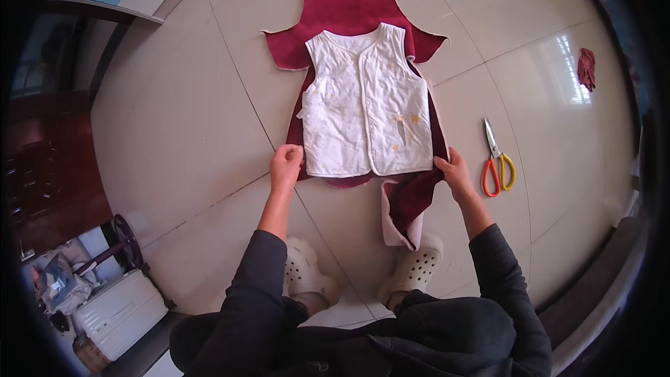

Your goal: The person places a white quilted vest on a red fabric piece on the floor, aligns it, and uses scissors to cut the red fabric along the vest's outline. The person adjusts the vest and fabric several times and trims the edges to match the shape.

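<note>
A small white quilted vest (366, 101) lies flat on a dark red piece of fabric (349, 7) spread on the tiled floor. My left hand (286, 165) pinches the lower left corner of the vest and the red fabric under it. My right hand (455, 171) grips the lower right corner, where the red fabric shows past the vest. A folded strip of the red fabric (403, 209), with a pale lining, hangs down toward my feet.
Scissors (497, 160) with orange and yellow handles lie on the floor right of my right hand. A dark red fabric scrap (586, 68) sits farther right. My white clogs (307, 271) stand below the fabric. A white suitcase (118, 313) and clutter are at lower left.
</note>
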Motion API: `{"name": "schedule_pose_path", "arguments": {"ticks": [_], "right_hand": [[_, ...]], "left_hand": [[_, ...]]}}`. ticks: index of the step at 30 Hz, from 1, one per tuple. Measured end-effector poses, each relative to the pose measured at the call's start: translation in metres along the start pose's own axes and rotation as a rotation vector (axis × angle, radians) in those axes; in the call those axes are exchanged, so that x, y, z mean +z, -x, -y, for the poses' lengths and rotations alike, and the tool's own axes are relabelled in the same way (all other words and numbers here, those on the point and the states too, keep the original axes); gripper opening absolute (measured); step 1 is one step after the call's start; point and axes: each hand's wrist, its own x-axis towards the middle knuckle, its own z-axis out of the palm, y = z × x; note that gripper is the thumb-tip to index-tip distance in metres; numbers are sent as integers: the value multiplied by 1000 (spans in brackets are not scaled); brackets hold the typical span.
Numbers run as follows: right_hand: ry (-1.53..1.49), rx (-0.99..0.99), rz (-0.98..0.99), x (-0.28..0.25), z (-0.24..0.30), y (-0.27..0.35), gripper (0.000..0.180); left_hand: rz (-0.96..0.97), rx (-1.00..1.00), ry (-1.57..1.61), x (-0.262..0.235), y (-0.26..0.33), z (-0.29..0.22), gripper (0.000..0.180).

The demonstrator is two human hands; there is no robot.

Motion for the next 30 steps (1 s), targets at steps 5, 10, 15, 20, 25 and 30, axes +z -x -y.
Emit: {"name": "schedule_pose_path", "arguments": {"ticks": [5, 10, 15, 20, 25, 30], "right_hand": [[-116, 101, -5, 4, -1, 14, 25], [-34, 84, -27, 8, -4, 9, 35], [-112, 88, -45, 14, 5, 15, 44], [144, -88, -86, 21, -6, 15, 45], [182, -114, -134, 31, -22, 7, 42], [-153, -3, -62, 46, -17, 17, 35]], "left_hand": [[41, 111, -15, 15, 16, -7, 30], [74, 151, -156, 15, 5, 2, 30], [93, 149, -189, 13, -4, 5, 29], [126, 107, -279, 15, -2, -2, 22], [125, 56, -180, 15, -4, -5, 25], [175, -111, -63, 3, -2, -8, 26]]}}
